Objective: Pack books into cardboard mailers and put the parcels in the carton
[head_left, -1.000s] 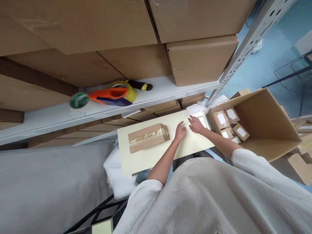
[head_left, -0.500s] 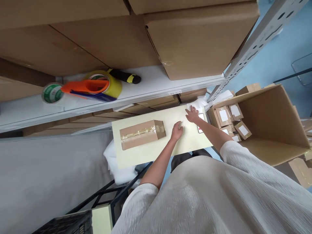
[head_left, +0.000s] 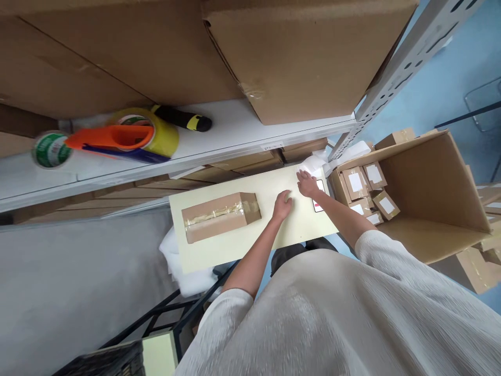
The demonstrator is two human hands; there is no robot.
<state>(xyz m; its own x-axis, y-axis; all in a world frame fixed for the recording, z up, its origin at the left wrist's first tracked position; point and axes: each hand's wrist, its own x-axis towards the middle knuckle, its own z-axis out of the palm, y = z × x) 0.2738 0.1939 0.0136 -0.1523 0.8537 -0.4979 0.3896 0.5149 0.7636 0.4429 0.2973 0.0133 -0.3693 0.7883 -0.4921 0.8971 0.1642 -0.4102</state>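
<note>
Carton (head_left: pixel 434 183) holds small boxes (head_left: pixel 355 183); taped box (head_left: pixel 215 218): sealed; left grip (head_left: pixel 282 205): half-spread; right grip (head_left: pixel 307 184): spread

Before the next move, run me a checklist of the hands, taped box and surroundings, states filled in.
1. Left hand apart from the taped box: ok, a gap shows.
2. Right hand touching the tabletop: cannot tell, palm hidden.
3. Phone fully visible: not ok, right wrist crosses it.
4. Tape on the taped box: ok, a strip runs along its top.
5. Large carton open: ok, labelled small boxes inside.
6. Tape dispenser on the shelf: ok.
</note>
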